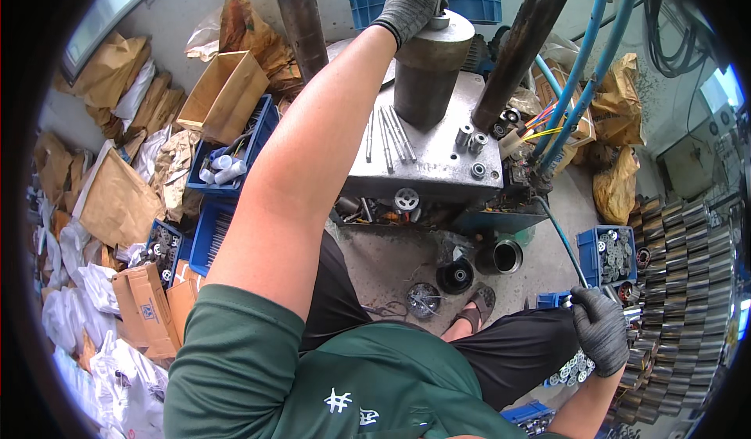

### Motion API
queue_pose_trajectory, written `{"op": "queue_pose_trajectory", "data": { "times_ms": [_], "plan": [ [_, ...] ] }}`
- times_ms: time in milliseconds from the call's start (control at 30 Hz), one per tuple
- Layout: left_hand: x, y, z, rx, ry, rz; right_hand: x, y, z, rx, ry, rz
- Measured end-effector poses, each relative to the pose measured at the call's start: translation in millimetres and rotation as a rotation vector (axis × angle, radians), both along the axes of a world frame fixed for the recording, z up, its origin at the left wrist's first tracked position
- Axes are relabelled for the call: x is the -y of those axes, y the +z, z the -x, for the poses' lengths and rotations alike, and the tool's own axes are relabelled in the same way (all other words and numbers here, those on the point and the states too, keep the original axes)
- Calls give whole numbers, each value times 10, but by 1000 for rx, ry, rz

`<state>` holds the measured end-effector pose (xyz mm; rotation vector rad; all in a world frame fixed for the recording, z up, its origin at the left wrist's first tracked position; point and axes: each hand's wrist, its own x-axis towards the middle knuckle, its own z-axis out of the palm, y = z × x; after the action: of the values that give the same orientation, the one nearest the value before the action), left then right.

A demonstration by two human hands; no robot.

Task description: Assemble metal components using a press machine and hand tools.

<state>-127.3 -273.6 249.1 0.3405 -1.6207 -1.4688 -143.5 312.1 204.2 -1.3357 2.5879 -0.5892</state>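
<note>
My left hand, in a dark grey knit glove, reaches far forward to the top of a thick steel cylinder. Its fingers are curled by a small round metal part under an upright rod; what they grip is hidden. The cylinder stands on a steel press table between two dark round columns. On that table lie several thin metal shafts, with small cylindrical metal parts at its right. Low on the right, my gloved right hand is closed around the end of a long thin lever.
Blue hoses hang beside the right column. Stacked metal tubes line the right side, near a blue bin of round parts. Bags, cardboard and a wooden box crowd the left. An open metal cylinder is on the floor.
</note>
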Motion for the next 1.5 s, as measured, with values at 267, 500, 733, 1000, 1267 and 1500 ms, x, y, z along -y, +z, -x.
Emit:
{"op": "queue_pose_trajectory", "data": {
  "times_ms": [267,500,733,1000,1267,1500],
  "plan": [
    [22,-15,45,-35,-29,-33,26,50,119,-94,52,-18],
    [105,-27,-17,-42,-58,15,918,674,790,-712,21,529],
    [-3,-18,50,-81,-146,-69,1562,1065,1620,-670,-146,383],
    [-14,-20,-122,24,-12,176,1777,1130,1770,-578,-284,290],
    [-1234,-686,-571,-347,-209,441,1785,1155,1648,-637,-331,116],
    [-2311,-1966,-1048,156,-175,-416,1698,1163,1501,-585,-344,117]
  ]
}}
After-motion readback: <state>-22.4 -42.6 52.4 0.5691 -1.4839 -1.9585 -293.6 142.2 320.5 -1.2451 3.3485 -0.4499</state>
